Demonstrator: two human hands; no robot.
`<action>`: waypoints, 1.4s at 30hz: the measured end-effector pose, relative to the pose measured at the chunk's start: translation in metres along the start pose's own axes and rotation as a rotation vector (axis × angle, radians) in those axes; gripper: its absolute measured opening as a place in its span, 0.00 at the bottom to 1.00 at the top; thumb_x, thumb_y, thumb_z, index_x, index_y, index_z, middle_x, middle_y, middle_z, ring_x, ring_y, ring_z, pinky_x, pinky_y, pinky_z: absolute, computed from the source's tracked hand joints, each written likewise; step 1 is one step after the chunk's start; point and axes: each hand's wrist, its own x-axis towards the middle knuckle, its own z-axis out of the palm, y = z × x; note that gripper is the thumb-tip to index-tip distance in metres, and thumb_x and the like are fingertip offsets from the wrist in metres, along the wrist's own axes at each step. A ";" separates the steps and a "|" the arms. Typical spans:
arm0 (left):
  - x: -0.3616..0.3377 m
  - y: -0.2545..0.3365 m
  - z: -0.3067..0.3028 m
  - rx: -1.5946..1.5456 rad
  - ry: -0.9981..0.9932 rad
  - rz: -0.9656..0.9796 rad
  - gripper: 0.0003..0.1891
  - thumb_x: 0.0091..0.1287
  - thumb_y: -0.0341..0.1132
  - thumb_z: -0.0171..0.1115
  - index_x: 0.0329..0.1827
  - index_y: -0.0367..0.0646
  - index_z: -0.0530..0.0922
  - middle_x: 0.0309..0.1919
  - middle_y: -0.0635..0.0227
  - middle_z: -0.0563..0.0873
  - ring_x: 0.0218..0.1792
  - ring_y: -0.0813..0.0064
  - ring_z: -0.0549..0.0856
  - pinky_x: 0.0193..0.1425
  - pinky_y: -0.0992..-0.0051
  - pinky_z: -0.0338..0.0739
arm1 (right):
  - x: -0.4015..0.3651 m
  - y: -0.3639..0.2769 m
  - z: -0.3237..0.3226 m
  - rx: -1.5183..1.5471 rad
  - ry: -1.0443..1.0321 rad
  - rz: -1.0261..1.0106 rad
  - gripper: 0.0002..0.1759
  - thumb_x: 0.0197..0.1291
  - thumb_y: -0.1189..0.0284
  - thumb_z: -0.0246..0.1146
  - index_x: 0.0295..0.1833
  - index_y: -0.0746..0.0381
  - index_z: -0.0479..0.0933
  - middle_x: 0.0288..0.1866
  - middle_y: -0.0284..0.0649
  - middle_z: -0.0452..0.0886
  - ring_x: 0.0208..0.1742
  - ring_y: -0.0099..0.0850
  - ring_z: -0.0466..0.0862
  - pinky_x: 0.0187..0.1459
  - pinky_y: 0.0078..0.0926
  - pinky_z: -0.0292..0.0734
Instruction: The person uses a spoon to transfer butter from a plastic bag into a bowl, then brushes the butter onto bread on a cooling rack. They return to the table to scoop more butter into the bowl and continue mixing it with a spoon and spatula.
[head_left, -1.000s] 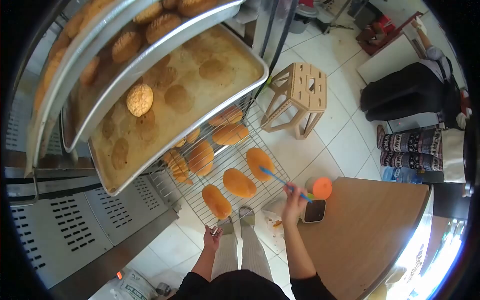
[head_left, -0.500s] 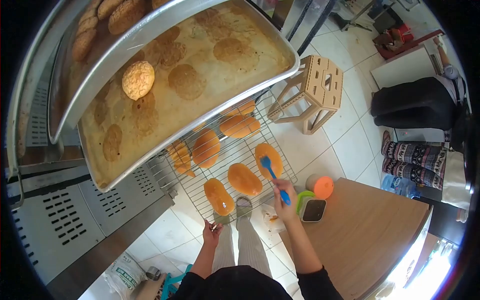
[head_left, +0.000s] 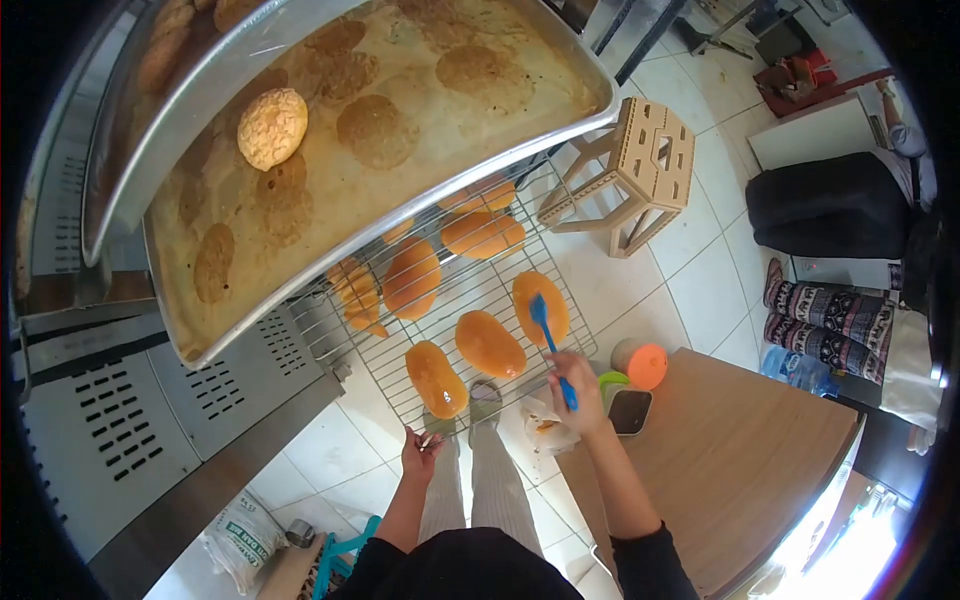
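The right hand (head_left: 578, 388) grips a blue pastry brush (head_left: 553, 348) that points toward 11 o'clock, its bristles on the glazed bun (head_left: 524, 298) at the 3 o'clock edge of the wire rack (head_left: 390, 370), while the left hand (head_left: 420, 455) pinches the rack's 6 o'clock corner.

Buns (head_left: 489, 343) on wire rack (head_left: 400, 380), baking tray (head_left: 400, 130) above, table (head_left: 740, 440) right

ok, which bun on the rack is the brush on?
The rightmost bun on the wire rack: the right hand has the blue brush on it, on no other.
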 end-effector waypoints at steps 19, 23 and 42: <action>-0.005 -0.001 0.007 -0.032 0.016 -0.017 0.16 0.58 0.47 0.48 0.21 0.45 0.63 0.25 0.67 0.72 0.33 0.63 0.75 0.42 0.56 0.71 | 0.014 0.035 0.014 0.393 0.350 0.253 0.03 0.51 0.78 0.51 0.28 0.66 0.66 0.31 0.44 0.75 0.32 0.28 0.74 0.36 0.22 0.68; -0.004 0.000 0.007 -0.053 -0.001 -0.037 0.16 0.58 0.47 0.48 0.21 0.45 0.63 0.24 0.67 0.73 0.33 0.63 0.75 0.43 0.56 0.70 | -0.034 0.037 0.006 0.439 0.452 0.367 0.05 0.54 0.77 0.49 0.28 0.65 0.66 0.31 0.43 0.75 0.33 0.25 0.74 0.36 0.22 0.68; -0.005 0.002 0.009 -0.071 0.023 -0.063 0.13 0.57 0.48 0.49 0.27 0.47 0.64 0.24 0.68 0.71 0.31 0.65 0.74 0.40 0.58 0.72 | -0.033 0.032 -0.006 0.600 0.576 0.571 0.06 0.57 0.73 0.48 0.30 0.64 0.62 0.32 0.42 0.74 0.36 0.24 0.74 0.33 0.20 0.70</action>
